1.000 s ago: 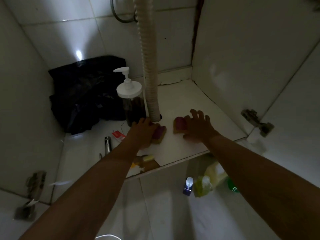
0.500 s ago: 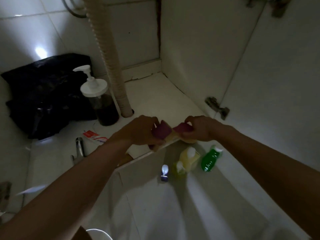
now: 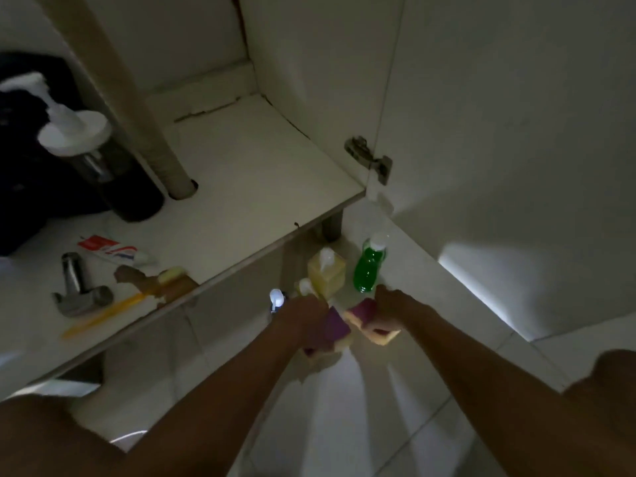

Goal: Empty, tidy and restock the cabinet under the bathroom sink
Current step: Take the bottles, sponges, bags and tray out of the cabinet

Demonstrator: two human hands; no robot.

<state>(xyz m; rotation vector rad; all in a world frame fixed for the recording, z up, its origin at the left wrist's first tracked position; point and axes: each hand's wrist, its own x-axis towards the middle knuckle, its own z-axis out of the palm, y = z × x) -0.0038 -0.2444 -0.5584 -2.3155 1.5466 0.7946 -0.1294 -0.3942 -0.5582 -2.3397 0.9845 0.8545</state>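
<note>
— Where are the sponges?
— The left hand [image 3: 303, 320] clenches a purple sponge [image 3: 335, 325]; the right hand [image 3: 392, 304] clutches another sponge [image 3: 370, 320], both over the floor [image 3: 344, 407], beyond the cabinet shelf [image 3: 241, 187] front edge.

My left grip [image 3: 303, 320] covers most of its purple sponge [image 3: 335, 325], the frame's left edge cuts off the black bag [image 3: 17, 160], and motion blur smears the pump bottle [image 3: 103, 163] beside it.
</note>
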